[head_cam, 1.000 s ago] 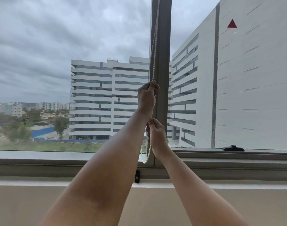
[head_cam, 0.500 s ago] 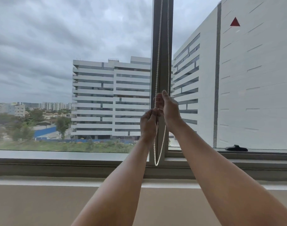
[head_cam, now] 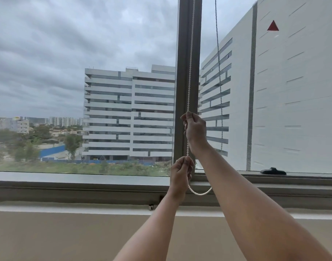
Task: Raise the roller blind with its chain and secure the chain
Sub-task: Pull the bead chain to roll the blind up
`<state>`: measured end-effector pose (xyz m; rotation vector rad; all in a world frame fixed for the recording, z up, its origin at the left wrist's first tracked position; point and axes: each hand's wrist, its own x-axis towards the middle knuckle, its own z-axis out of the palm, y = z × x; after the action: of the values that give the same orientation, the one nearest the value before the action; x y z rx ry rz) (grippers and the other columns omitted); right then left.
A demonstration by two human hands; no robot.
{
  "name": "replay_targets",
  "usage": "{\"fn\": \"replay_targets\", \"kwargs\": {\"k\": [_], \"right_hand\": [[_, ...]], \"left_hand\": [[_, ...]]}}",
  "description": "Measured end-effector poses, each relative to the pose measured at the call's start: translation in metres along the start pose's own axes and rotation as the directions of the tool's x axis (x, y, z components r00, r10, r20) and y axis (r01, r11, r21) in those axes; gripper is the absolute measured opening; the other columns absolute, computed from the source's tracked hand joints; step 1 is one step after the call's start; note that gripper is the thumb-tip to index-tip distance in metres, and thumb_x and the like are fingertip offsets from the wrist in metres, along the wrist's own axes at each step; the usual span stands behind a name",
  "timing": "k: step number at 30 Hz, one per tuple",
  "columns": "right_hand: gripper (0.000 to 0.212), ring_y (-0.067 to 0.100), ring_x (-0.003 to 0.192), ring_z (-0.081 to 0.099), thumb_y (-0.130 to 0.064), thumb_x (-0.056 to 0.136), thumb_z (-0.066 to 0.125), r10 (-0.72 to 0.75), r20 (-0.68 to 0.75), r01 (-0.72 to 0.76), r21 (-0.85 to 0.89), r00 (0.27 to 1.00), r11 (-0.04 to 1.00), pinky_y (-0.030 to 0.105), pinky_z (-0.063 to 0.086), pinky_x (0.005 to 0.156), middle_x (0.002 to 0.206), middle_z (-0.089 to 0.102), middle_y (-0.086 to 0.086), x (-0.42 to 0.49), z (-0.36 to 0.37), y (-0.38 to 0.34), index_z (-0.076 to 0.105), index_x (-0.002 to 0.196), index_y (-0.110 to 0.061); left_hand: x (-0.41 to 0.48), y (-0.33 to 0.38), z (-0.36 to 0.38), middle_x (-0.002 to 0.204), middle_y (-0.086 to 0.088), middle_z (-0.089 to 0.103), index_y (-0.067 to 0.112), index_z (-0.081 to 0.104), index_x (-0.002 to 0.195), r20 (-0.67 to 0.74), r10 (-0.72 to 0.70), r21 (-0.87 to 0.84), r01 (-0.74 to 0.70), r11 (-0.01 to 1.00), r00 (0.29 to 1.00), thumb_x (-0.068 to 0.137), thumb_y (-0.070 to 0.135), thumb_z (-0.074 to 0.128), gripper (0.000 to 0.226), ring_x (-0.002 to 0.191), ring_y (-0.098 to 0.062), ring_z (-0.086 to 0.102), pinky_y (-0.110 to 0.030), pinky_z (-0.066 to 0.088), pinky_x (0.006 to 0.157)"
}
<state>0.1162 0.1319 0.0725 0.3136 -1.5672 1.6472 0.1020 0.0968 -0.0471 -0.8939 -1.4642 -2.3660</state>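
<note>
A white bead chain (head_cam: 190,72) hangs in front of the dark window post (head_cam: 184,53). My right hand (head_cam: 195,129) grips the chain's front strand at mid height. Below it, my left hand (head_cam: 181,171) pinches the same strand between thumb and fingers. The chain's bottom loop sags under my left hand, near the sill. Its back strand rises to the right of the post, in front of the right pane. The roller blind itself is out of view above.
A grey window frame rail (head_cam: 76,189) runs across below the glass. A black window handle (head_cam: 273,171) sits on the right frame. A small metal fitting (head_cam: 151,206) is on the ledge under my left wrist. Beige wall below.
My left hand has pulled the front strand down toward the sill. My right hand stays higher on the chain. The back strand has swung out to the right.
</note>
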Motion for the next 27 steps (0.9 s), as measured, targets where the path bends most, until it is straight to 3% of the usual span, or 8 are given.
{"fn": "replay_targets", "kwargs": {"k": [4, 8, 11, 16, 21, 27], "right_hand": [[0.034, 0.008, 0.052, 0.036, -0.019, 0.096, 0.041, -0.042, -0.009, 0.041, -0.019, 0.999, 0.999, 0.017, 0.028, 0.041, 0.066, 0.047, -0.001, -0.006, 0.000, 0.003, 0.055, 0.066, -0.021], [0.034, 0.009, 0.049, 0.032, -0.021, 0.096, 0.041, -0.050, 0.014, 0.050, -0.018, 0.999, 0.999, 0.016, 0.027, 0.040, 0.059, 0.043, -0.004, -0.010, -0.001, 0.004, 0.054, 0.065, -0.023], [0.035, 0.008, 0.055, 0.041, -0.020, 0.096, 0.043, -0.063, 0.001, 0.063, -0.046, 0.998, 0.997, 0.020, 0.034, 0.053, 0.059, 0.048, -0.006, -0.015, -0.001, 0.007, 0.054, 0.062, -0.024], [0.032, 0.012, 0.069, 0.054, -0.013, 0.094, 0.042, -0.036, 0.029, 0.036, 0.008, 0.999, 0.999, 0.026, 0.042, 0.064, 0.070, 0.060, -0.003, -0.030, -0.001, 0.020, 0.061, 0.070, -0.025], [0.038, 0.006, 0.056, 0.039, -0.010, 0.093, 0.042, -0.038, 0.032, 0.038, 0.004, 0.999, 0.999, 0.020, 0.029, 0.053, 0.060, 0.050, -0.007, -0.037, 0.000, 0.021, 0.055, 0.061, -0.024], [0.042, 0.002, 0.046, 0.030, -0.017, 0.095, 0.045, -0.019, 0.061, 0.015, 0.070, 0.998, 0.997, 0.024, 0.024, 0.049, 0.039, 0.044, -0.017, -0.042, 0.005, 0.016, 0.052, 0.054, -0.026]], "left_hand": [[0.001, 0.000, -0.004, 0.043, 0.012, 0.047, 0.017, 0.056, 0.061, 0.065, -0.027, 0.008, 0.027, 1.000, 0.998, 0.097, 0.013, 0.037, 0.041, 0.041, -0.002, 0.038, -0.015, 0.029, 0.044], [0.011, 0.015, -0.009, 0.053, 0.010, 0.061, 0.019, 0.061, 0.062, 0.100, -0.059, 0.049, 0.054, 0.997, 0.993, 0.094, 0.013, 0.036, 0.041, 0.054, -0.006, 0.054, -0.025, 0.040, 0.062], [0.026, 0.045, -0.001, 0.055, 0.010, 0.063, 0.022, 0.066, 0.063, 0.062, -0.026, -0.051, 0.029, 0.998, 0.998, 0.092, 0.013, 0.032, 0.045, 0.054, -0.001, 0.056, -0.023, 0.040, 0.060], [0.055, 0.105, 0.019, 0.075, -0.004, 0.062, 0.012, 0.058, 0.085, -0.001, 0.043, -0.105, -0.043, 0.994, 0.999, 0.097, 0.027, 0.035, 0.029, 0.068, -0.013, 0.057, -0.021, 0.045, 0.059], [0.065, 0.136, 0.026, 0.062, -0.005, 0.058, 0.008, 0.057, 0.085, 0.010, 0.108, 0.037, -0.108, 0.993, 0.994, 0.097, 0.017, 0.040, 0.023, 0.054, -0.013, 0.054, -0.021, 0.042, 0.052], [0.066, 0.141, 0.028, 0.047, 0.002, 0.041, 0.009, 0.061, 0.075, 0.009, 0.076, 0.022, -0.076, 0.997, 0.997, 0.096, 0.016, 0.043, 0.029, 0.033, -0.005, 0.032, -0.017, 0.027, 0.035]]}}
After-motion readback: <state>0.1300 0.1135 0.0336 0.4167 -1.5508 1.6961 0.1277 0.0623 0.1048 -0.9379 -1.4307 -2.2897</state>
